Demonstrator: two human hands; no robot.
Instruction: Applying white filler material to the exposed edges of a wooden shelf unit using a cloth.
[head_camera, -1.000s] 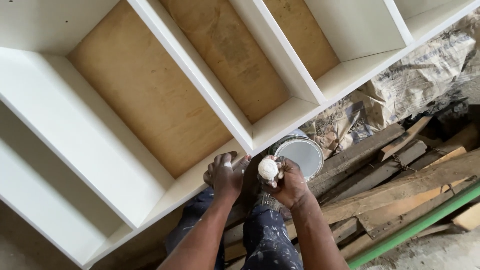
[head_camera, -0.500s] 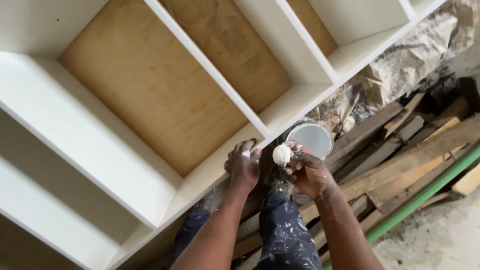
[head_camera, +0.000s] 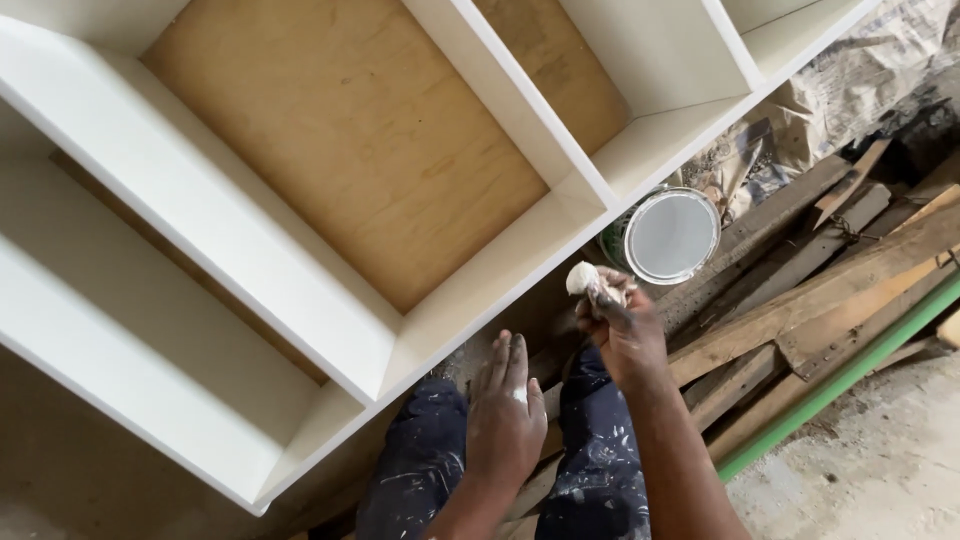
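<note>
A: Right hand (head_camera: 625, 335)?
B: Closed round a tool handle, white lump (head_camera: 582, 278) stuck on its tip. Just below the can (head_camera: 668, 236), clear of the shelf (head_camera: 500, 290).
A: Long axis?
B: Slanted, running from the fist up and left. Lump end pointing toward the shelf's lower edge; handle end buried in the fingers, so kind of tool impossible to tell.
A: Left hand (head_camera: 503, 415)?
B: Flat, fingers together and stretched up toward the shelf edge, holding nothing. White smear on the knuckles.
A: Underneath?
B: Paint-flecked trousers (head_camera: 600, 460), planks (head_camera: 800, 300) to the right, green pipe (head_camera: 850, 375) slanting alongside. Can's lid white, tilted against the rubble.
</note>
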